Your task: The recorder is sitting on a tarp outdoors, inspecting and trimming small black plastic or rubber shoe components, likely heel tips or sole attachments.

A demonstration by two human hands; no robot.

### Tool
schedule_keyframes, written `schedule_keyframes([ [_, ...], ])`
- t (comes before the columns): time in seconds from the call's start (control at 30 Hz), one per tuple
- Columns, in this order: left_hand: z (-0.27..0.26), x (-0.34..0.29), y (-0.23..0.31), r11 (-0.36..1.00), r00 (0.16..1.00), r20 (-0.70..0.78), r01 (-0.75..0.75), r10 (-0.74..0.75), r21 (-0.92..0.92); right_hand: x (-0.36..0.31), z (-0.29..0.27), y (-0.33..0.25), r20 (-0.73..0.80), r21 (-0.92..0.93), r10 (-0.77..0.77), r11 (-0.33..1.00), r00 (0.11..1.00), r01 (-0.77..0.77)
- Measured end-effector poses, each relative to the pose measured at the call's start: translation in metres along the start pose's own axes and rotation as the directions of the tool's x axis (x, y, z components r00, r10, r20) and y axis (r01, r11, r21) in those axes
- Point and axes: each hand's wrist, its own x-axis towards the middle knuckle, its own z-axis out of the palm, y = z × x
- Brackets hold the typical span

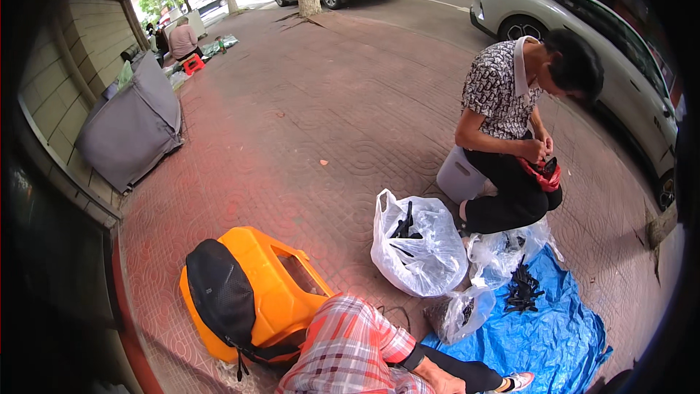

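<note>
From the lower edge comes my left arm in a red, white and grey plaid sleeve (350, 346). My left hand (448, 385) is cut by that edge; its fingers and anything in them are hidden. Near it stretches a black trouser leg with a pale shoe (520, 380), beside a blue plastic sheet (543, 343). My right hand is out of the picture. A pile of black strip-like pieces (523, 290) lies on the sheet. Clear plastic bags, one large (430, 266) and one smaller (470, 314), hold dark pieces. The pieces' exact kind cannot be made out.
Across the sheet a seated co-worker (503, 95) handles something dark above a red bag (543, 175). An orange plastic chair (273, 277) with a black mesh bag (219, 288) stands at left. A grey covered cart (131, 128) lines the wall. Cars (583, 36) are parked beyond the paving.
</note>
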Motion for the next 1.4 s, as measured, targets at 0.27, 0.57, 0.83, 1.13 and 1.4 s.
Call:
schedule_keyframes([
  [0.27, -0.001, 0.003, 0.0, 0.988, 0.997, 0.073, -0.032, 0.021, 0.148, 0.005, -0.098, 0.098, -0.06, 0.021, 0.025, 0.999, 0.998, -0.024],
  [0.57, -0.012, 0.004, 0.01, 0.945, 0.989, 0.135, -0.098, 0.058, 0.313, 0.003, -0.05, 0.062, -0.097, 0.028, 0.046, 0.999, 0.994, -0.044],
  [0.83, -0.039, 0.018, 0.067, 0.835, 0.933, 0.349, -0.124, -0.085, 0.536, -0.036, 0.012, 0.059, -0.273, 0.124, 0.023, 0.992, 0.962, 0.012],
  [1.13, 0.024, 0.015, -0.003, 0.855, 0.877, 0.276, 0.238, -0.393, 0.461, -0.02, 0.05, 0.016, -0.303, 0.325, 0.003, 0.94, 0.953, 0.101],
  [1.4, 0.058, 0.074, -0.035, 0.815, 0.681, 0.452, 0.432, -0.576, 0.386, -0.044, 0.063, 0.066, -0.567, 0.8, 0.145, 0.33, 0.811, 0.501],
])
